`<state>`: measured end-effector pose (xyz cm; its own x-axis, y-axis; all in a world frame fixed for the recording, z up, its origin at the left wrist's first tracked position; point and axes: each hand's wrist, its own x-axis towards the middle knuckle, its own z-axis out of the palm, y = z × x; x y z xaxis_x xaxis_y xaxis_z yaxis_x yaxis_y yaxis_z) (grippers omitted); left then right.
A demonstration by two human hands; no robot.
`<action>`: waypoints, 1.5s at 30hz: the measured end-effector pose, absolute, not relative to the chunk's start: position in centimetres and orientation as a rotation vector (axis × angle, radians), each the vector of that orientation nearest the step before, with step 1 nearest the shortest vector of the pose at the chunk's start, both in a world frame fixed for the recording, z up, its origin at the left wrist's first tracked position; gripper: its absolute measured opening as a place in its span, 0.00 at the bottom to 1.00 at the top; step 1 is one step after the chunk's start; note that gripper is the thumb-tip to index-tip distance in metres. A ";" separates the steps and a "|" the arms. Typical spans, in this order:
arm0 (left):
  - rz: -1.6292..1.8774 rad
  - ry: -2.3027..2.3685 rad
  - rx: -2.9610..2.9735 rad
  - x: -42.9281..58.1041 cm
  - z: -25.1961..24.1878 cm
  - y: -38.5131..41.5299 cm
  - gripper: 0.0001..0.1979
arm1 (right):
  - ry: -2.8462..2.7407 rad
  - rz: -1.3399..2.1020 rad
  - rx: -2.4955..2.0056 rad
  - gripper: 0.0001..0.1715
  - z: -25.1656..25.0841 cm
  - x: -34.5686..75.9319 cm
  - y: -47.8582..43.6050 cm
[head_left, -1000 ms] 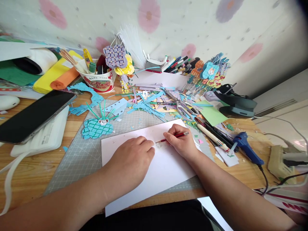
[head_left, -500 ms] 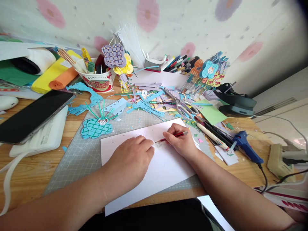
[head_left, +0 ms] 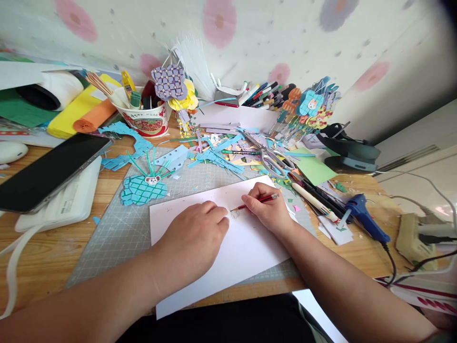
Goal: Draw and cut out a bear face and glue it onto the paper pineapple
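A white sheet of paper (head_left: 246, 247) lies at a slant on the grey cutting mat (head_left: 103, 243). My right hand (head_left: 266, 207) is closed round a red and black pencil (head_left: 266, 198), its tip at a small faint sketch (head_left: 234, 214) on the sheet. My left hand (head_left: 198, 236) rests on the paper left of the sketch, fingers curled; whether anything is under them is hidden. Left of the sheet's upper corner lies a blue paper shape (head_left: 143, 191) with green crossing lines, green strips and a small animal face.
Scissors (head_left: 269, 157) lie among paper scraps behind the sheet. A blue glue gun (head_left: 367, 219) and a power strip (head_left: 416, 240) are at the right. At the left, a black phone (head_left: 50, 171) rests on a white box; a paper tub (head_left: 144, 119) holds tools.
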<state>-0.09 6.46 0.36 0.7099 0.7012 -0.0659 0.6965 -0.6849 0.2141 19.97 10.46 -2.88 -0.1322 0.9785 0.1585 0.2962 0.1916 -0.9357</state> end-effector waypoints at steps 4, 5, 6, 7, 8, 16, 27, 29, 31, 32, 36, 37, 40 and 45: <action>0.039 1.122 2.693 -0.1 0.3 6.5 0.18 | -1.593 1.001 -1.243 0.15 -2.9 20.0 10.5; 0.042 1.118 2.693 -0.1 0.3 6.4 0.17 | -1.589 1.001 -1.244 0.15 -2.9 20.0 10.5; 0.043 1.115 2.694 -0.2 0.3 6.4 0.17 | -1.587 0.998 -1.245 0.15 -2.8 20.0 10.5; 0.042 1.113 2.695 -0.1 0.3 6.4 0.17 | -1.587 0.995 -1.247 0.15 -2.8 20.0 10.5; 0.041 1.114 2.696 -0.1 0.3 6.4 0.17 | -1.590 0.994 -1.250 0.15 -2.8 20.0 10.5; 0.036 1.118 2.702 -0.2 0.1 6.4 0.18 | -1.582 1.019 -1.240 0.15 -2.8 19.9 10.6; 0.065 1.112 2.713 -0.1 -0.1 6.4 0.18 | -1.586 1.039 -1.257 0.15 -2.7 19.8 10.5; 0.061 1.116 2.715 -0.1 -0.1 6.5 0.19 | -1.601 1.018 -1.273 0.15 -2.7 19.9 10.6; 0.056 1.123 2.712 -0.2 -0.1 6.5 0.19 | -1.608 1.002 -1.286 0.16 -2.8 20.0 10.7; 0.051 1.128 2.709 -0.2 0.0 6.5 0.19 | -1.609 0.998 -1.288 0.16 -2.9 20.0 10.7; 0.045 1.129 2.704 -0.2 -0.1 6.4 0.19 | -1.598 0.981 -1.290 0.15 -2.8 20.1 10.6; 0.048 1.128 2.704 -0.2 -0.1 6.4 0.19 | -1.594 0.979 -1.289 0.15 -2.8 20.0 10.6; 0.053 1.126 2.700 -0.3 -0.2 6.3 0.19 | -1.596 0.991 -1.283 0.16 -2.6 19.8 10.5; 0.056 1.122 2.699 -0.3 0.1 6.3 0.19 | -1.608 1.022 -1.284 0.16 -2.4 19.7 10.5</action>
